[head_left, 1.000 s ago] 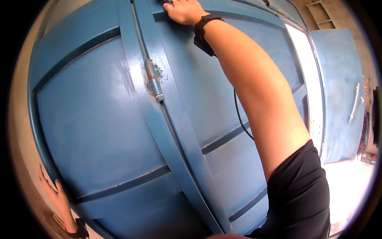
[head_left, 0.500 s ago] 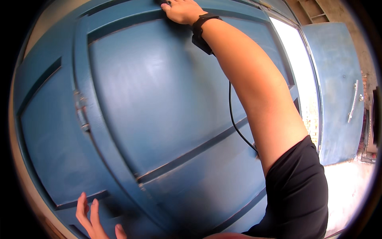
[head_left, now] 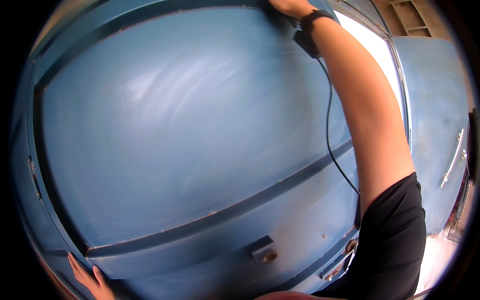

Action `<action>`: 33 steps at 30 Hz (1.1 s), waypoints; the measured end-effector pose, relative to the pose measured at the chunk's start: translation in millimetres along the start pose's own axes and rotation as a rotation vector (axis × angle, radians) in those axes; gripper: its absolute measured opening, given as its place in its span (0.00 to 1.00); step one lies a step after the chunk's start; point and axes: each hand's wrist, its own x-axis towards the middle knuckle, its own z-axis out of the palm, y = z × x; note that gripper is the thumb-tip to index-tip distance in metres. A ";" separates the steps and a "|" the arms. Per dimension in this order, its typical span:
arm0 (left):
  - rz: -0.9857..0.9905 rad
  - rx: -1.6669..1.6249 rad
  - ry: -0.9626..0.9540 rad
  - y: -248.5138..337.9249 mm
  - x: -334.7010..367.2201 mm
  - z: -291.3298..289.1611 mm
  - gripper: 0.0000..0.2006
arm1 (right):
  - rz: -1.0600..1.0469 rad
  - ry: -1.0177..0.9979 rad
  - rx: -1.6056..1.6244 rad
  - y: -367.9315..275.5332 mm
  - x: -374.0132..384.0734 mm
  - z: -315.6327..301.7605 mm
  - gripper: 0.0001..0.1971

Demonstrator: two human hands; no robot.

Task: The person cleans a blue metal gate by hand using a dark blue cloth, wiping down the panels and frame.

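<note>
A blue panelled door (head_left: 165, 130) fills most of the view, its glossy face streaked with light reflections. Reaching up to its top edge, my right hand (head_left: 294, 7) is cut off by the upper frame, so its fingers and anything in them are hidden. A black strap with a small box (head_left: 307, 42) is round that wrist, and a black cable (head_left: 329, 115) runs down from it. At lower left, my left hand (head_left: 90, 280) has its fingers stretched out close to the door's lower left frame; whether it touches is unclear.
A hinge (head_left: 33, 177) is on the door's left side. Low on it are a round lock (head_left: 270, 256) and a metal handle (head_left: 340, 267). On the right, beyond a bright gap, stands another blue door leaf (head_left: 430, 125) with a long silver handle (head_left: 452, 157).
My view has shifted and come nearer the door, with the hinge now further left and the lock in sight. My right hand has moved right, and its fingers have left the frame.
</note>
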 end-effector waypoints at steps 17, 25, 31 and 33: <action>-0.039 0.041 -0.051 -3.3 -26.2 11.8 0.56 | 0.419 -0.122 -0.033 109.7 26.8 -17.6 0.37; -0.052 0.019 -0.077 -4.7 -26.9 15.1 0.59 | -0.087 0.028 -0.334 49.2 51.0 15.9 0.17; -0.042 0.004 -0.053 1.4 -25.2 16.6 0.59 | -0.196 0.073 -0.322 -8.1 67.2 22.1 0.16; -0.057 -0.007 -0.055 5.9 -25.6 15.3 0.59 | -0.210 0.125 -0.285 -22.6 73.8 29.9 0.16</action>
